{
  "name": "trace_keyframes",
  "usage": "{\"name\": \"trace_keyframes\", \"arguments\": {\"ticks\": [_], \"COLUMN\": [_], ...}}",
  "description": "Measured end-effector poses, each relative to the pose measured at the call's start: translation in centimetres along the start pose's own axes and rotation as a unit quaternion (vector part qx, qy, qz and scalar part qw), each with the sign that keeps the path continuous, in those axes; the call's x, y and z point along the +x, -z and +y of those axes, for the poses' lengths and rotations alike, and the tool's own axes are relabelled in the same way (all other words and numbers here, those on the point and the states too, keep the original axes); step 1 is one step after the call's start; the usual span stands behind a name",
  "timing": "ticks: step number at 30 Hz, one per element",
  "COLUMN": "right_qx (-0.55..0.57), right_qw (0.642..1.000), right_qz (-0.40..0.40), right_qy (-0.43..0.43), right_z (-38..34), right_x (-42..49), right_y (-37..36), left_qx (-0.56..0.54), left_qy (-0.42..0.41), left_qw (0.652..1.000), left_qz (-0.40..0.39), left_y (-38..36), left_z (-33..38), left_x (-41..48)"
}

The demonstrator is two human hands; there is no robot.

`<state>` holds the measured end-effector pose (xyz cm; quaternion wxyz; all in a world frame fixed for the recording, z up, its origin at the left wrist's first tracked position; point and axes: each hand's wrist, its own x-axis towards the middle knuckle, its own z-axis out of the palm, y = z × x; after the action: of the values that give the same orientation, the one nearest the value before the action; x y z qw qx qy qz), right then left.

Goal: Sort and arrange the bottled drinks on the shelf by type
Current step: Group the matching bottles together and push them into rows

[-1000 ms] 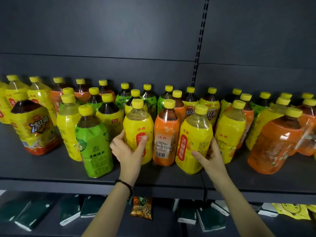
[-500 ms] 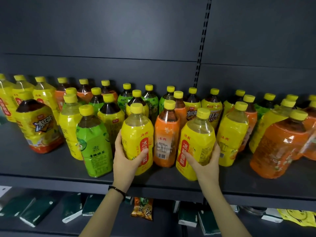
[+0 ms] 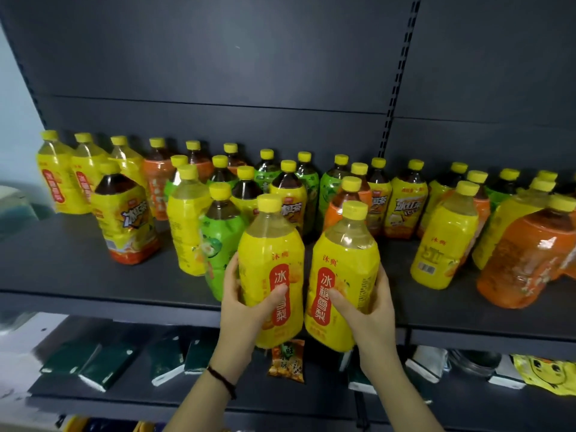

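Note:
Two yellow pear-drink bottles are held side by side in front of the dark shelf's [image 3: 93,302] front edge. My left hand [image 3: 246,310] grips the left yellow bottle [image 3: 270,263], and my right hand [image 3: 364,310] grips the right yellow bottle [image 3: 346,260]. Both bottles hang past the shelf lip, upright and almost touching. Behind them stand many yellow-capped bottles: a green tea bottle [image 3: 218,241], an orange bottle [image 3: 343,204], an iced-tea bottle [image 3: 124,219], and three matching yellow pear bottles [image 3: 59,179] at the far left back.
A big orange bottle [image 3: 526,260] and a yellow bottle [image 3: 442,244] stand at the right front. Bare shelf shows at the left front. The lower shelf holds dark green packs [image 3: 106,366], a snack bag [image 3: 286,360] and a yellow packet [image 3: 545,372].
Both hands closed on the two yellow bottles, lifted them off the shelf and drew them toward me, past the front edge. The view shifted left, showing the shelf's left end.

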<state>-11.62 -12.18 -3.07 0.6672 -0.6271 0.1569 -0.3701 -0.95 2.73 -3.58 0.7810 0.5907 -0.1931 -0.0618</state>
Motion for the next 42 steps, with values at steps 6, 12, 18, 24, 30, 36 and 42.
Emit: {"name": "trace_keyframes", "arguments": {"ticks": [6, 12, 18, 24, 30, 36, 42], "right_qx": [0.046, 0.045, 0.036, 0.032, 0.013, 0.019, -0.030], "right_qw": [0.999, 0.996, 0.994, 0.990, 0.988, 0.989, 0.986], "right_qz": [-0.016, -0.080, -0.102, -0.135, -0.156, -0.147, -0.160], "right_qy": [-0.017, -0.011, -0.002, -0.002, 0.006, 0.006, 0.017], "right_z": [-1.0, -0.6, 0.6, 3.0, 6.2, 8.6, 10.1], "right_x": [-4.8, -8.1, -9.1, -6.7, -2.6, 0.5, 2.5], "right_y": [-7.5, -18.2, -27.7, -36.0, -42.8, -48.1, -51.1], "left_qx": [-0.051, -0.029, 0.003, 0.063, 0.088, 0.077, 0.079], "left_qy": [0.009, -0.009, -0.064, -0.088, -0.076, -0.077, -0.072], "left_qw": [0.997, 0.994, 0.988, 0.986, 0.985, 0.989, 0.993], "left_qz": [0.053, 0.103, 0.140, 0.129, 0.124, 0.095, 0.044], "left_y": [9.3, 22.0, 31.1, 37.5, 41.5, 44.4, 46.5], "left_z": [3.6, 6.7, 9.8, 10.5, 8.3, 6.8, 5.8], "left_x": [-1.0, -0.9, 1.3, 6.7, 12.2, 17.4, 21.6]}}
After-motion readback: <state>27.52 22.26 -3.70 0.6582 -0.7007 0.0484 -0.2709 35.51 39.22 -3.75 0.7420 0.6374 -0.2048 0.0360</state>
